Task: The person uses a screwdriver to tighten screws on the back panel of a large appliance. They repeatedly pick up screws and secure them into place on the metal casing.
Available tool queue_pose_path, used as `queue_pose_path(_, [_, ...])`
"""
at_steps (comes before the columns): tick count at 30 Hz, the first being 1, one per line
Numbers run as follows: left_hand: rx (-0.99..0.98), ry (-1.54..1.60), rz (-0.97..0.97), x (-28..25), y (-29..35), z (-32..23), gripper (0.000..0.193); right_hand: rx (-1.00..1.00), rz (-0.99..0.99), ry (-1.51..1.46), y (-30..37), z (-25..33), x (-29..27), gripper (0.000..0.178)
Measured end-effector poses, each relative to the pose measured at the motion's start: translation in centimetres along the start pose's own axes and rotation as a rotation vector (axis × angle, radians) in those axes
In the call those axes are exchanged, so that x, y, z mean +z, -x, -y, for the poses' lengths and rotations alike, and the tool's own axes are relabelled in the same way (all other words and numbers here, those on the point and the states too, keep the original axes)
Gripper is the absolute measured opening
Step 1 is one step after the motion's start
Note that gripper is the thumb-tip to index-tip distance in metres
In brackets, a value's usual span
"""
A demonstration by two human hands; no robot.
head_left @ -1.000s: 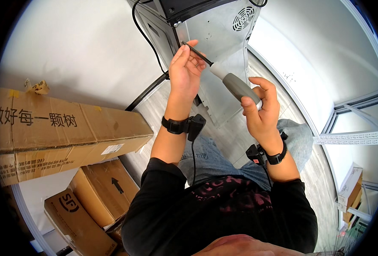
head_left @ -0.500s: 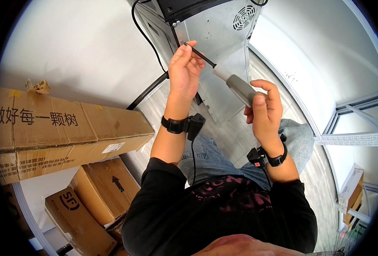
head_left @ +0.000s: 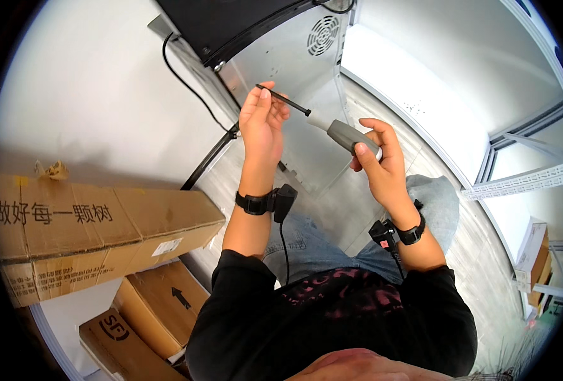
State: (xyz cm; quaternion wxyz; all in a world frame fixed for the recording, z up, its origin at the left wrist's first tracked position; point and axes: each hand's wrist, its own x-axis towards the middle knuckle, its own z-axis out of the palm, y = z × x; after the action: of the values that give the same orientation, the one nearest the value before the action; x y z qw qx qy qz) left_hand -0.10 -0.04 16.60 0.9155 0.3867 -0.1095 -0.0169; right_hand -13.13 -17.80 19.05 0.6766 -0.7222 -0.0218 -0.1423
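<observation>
A screwdriver (head_left: pixel 345 134) with a grey handle and a long thin black shaft slants across in front of me. My left hand (head_left: pixel 263 124) pinches the shaft near its far end between thumb and fingers. At the butt of the handle, the thumb and fingers of my right hand (head_left: pixel 383 162) close around it. Just beyond the hands stands a metal cabinet (head_left: pixel 281 54) with a silver side panel, a round vent (head_left: pixel 322 35) and a black top (head_left: pixel 230 22). The screwdriver appears apart from the panel.
A long cardboard box (head_left: pixel 126 238) lies to the left, with smaller cartons (head_left: pixel 151 311) below it. One black cable (head_left: pixel 189 89) hangs along the wall beside the cabinet. White metal framing (head_left: pixel 516 181) stands on the right. Black straps with small devices sit on both wrists.
The screwdriver has turned to a flatter slant, and its shaft tip is lower in view. Both hands still hold it. The view has shifted, so the cabinet sits further left.
</observation>
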Motion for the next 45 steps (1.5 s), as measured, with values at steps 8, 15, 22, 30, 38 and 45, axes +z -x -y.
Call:
queue_pose_path(8, [-0.148, -0.162, 0.027, 5.1, -3.6, 5.1, 0.022, -0.169, -0.164, 0.254, -3.0, -2.2, -6.0, 0.033])
queue_pose_path(15, [-0.325, -0.201, 0.045, 10.6, -10.7, 9.7, 0.028, -0.377, -0.319, 0.320, -8.1, -5.1, -10.9, 0.031])
queue_pose_path(22, [-0.197, -0.298, -0.005, 13.6, -15.6, 12.2, 0.032, -0.413, -0.310, 0.233, -13.5, -7.7, -13.6, 0.032])
queue_pose_path(30, [-0.088, -0.351, -0.156, 13.5, -15.8, 13.2, 0.032, -0.395, -0.174, 0.174, -16.5, -9.5, -15.4, 0.032])
queue_pose_path(38, [-0.054, -0.378, -0.189, 14.2, -16.2, 13.4, 0.032, -0.387, -0.132, 0.133, -17.6, -9.8, -16.4, 0.031])
queue_pose_path(45, [-0.051, -0.371, -0.200, 14.1, -16.3, 13.5, 0.032, -0.447, -0.146, 0.196, -17.9, -9.6, -16.5, 0.034])
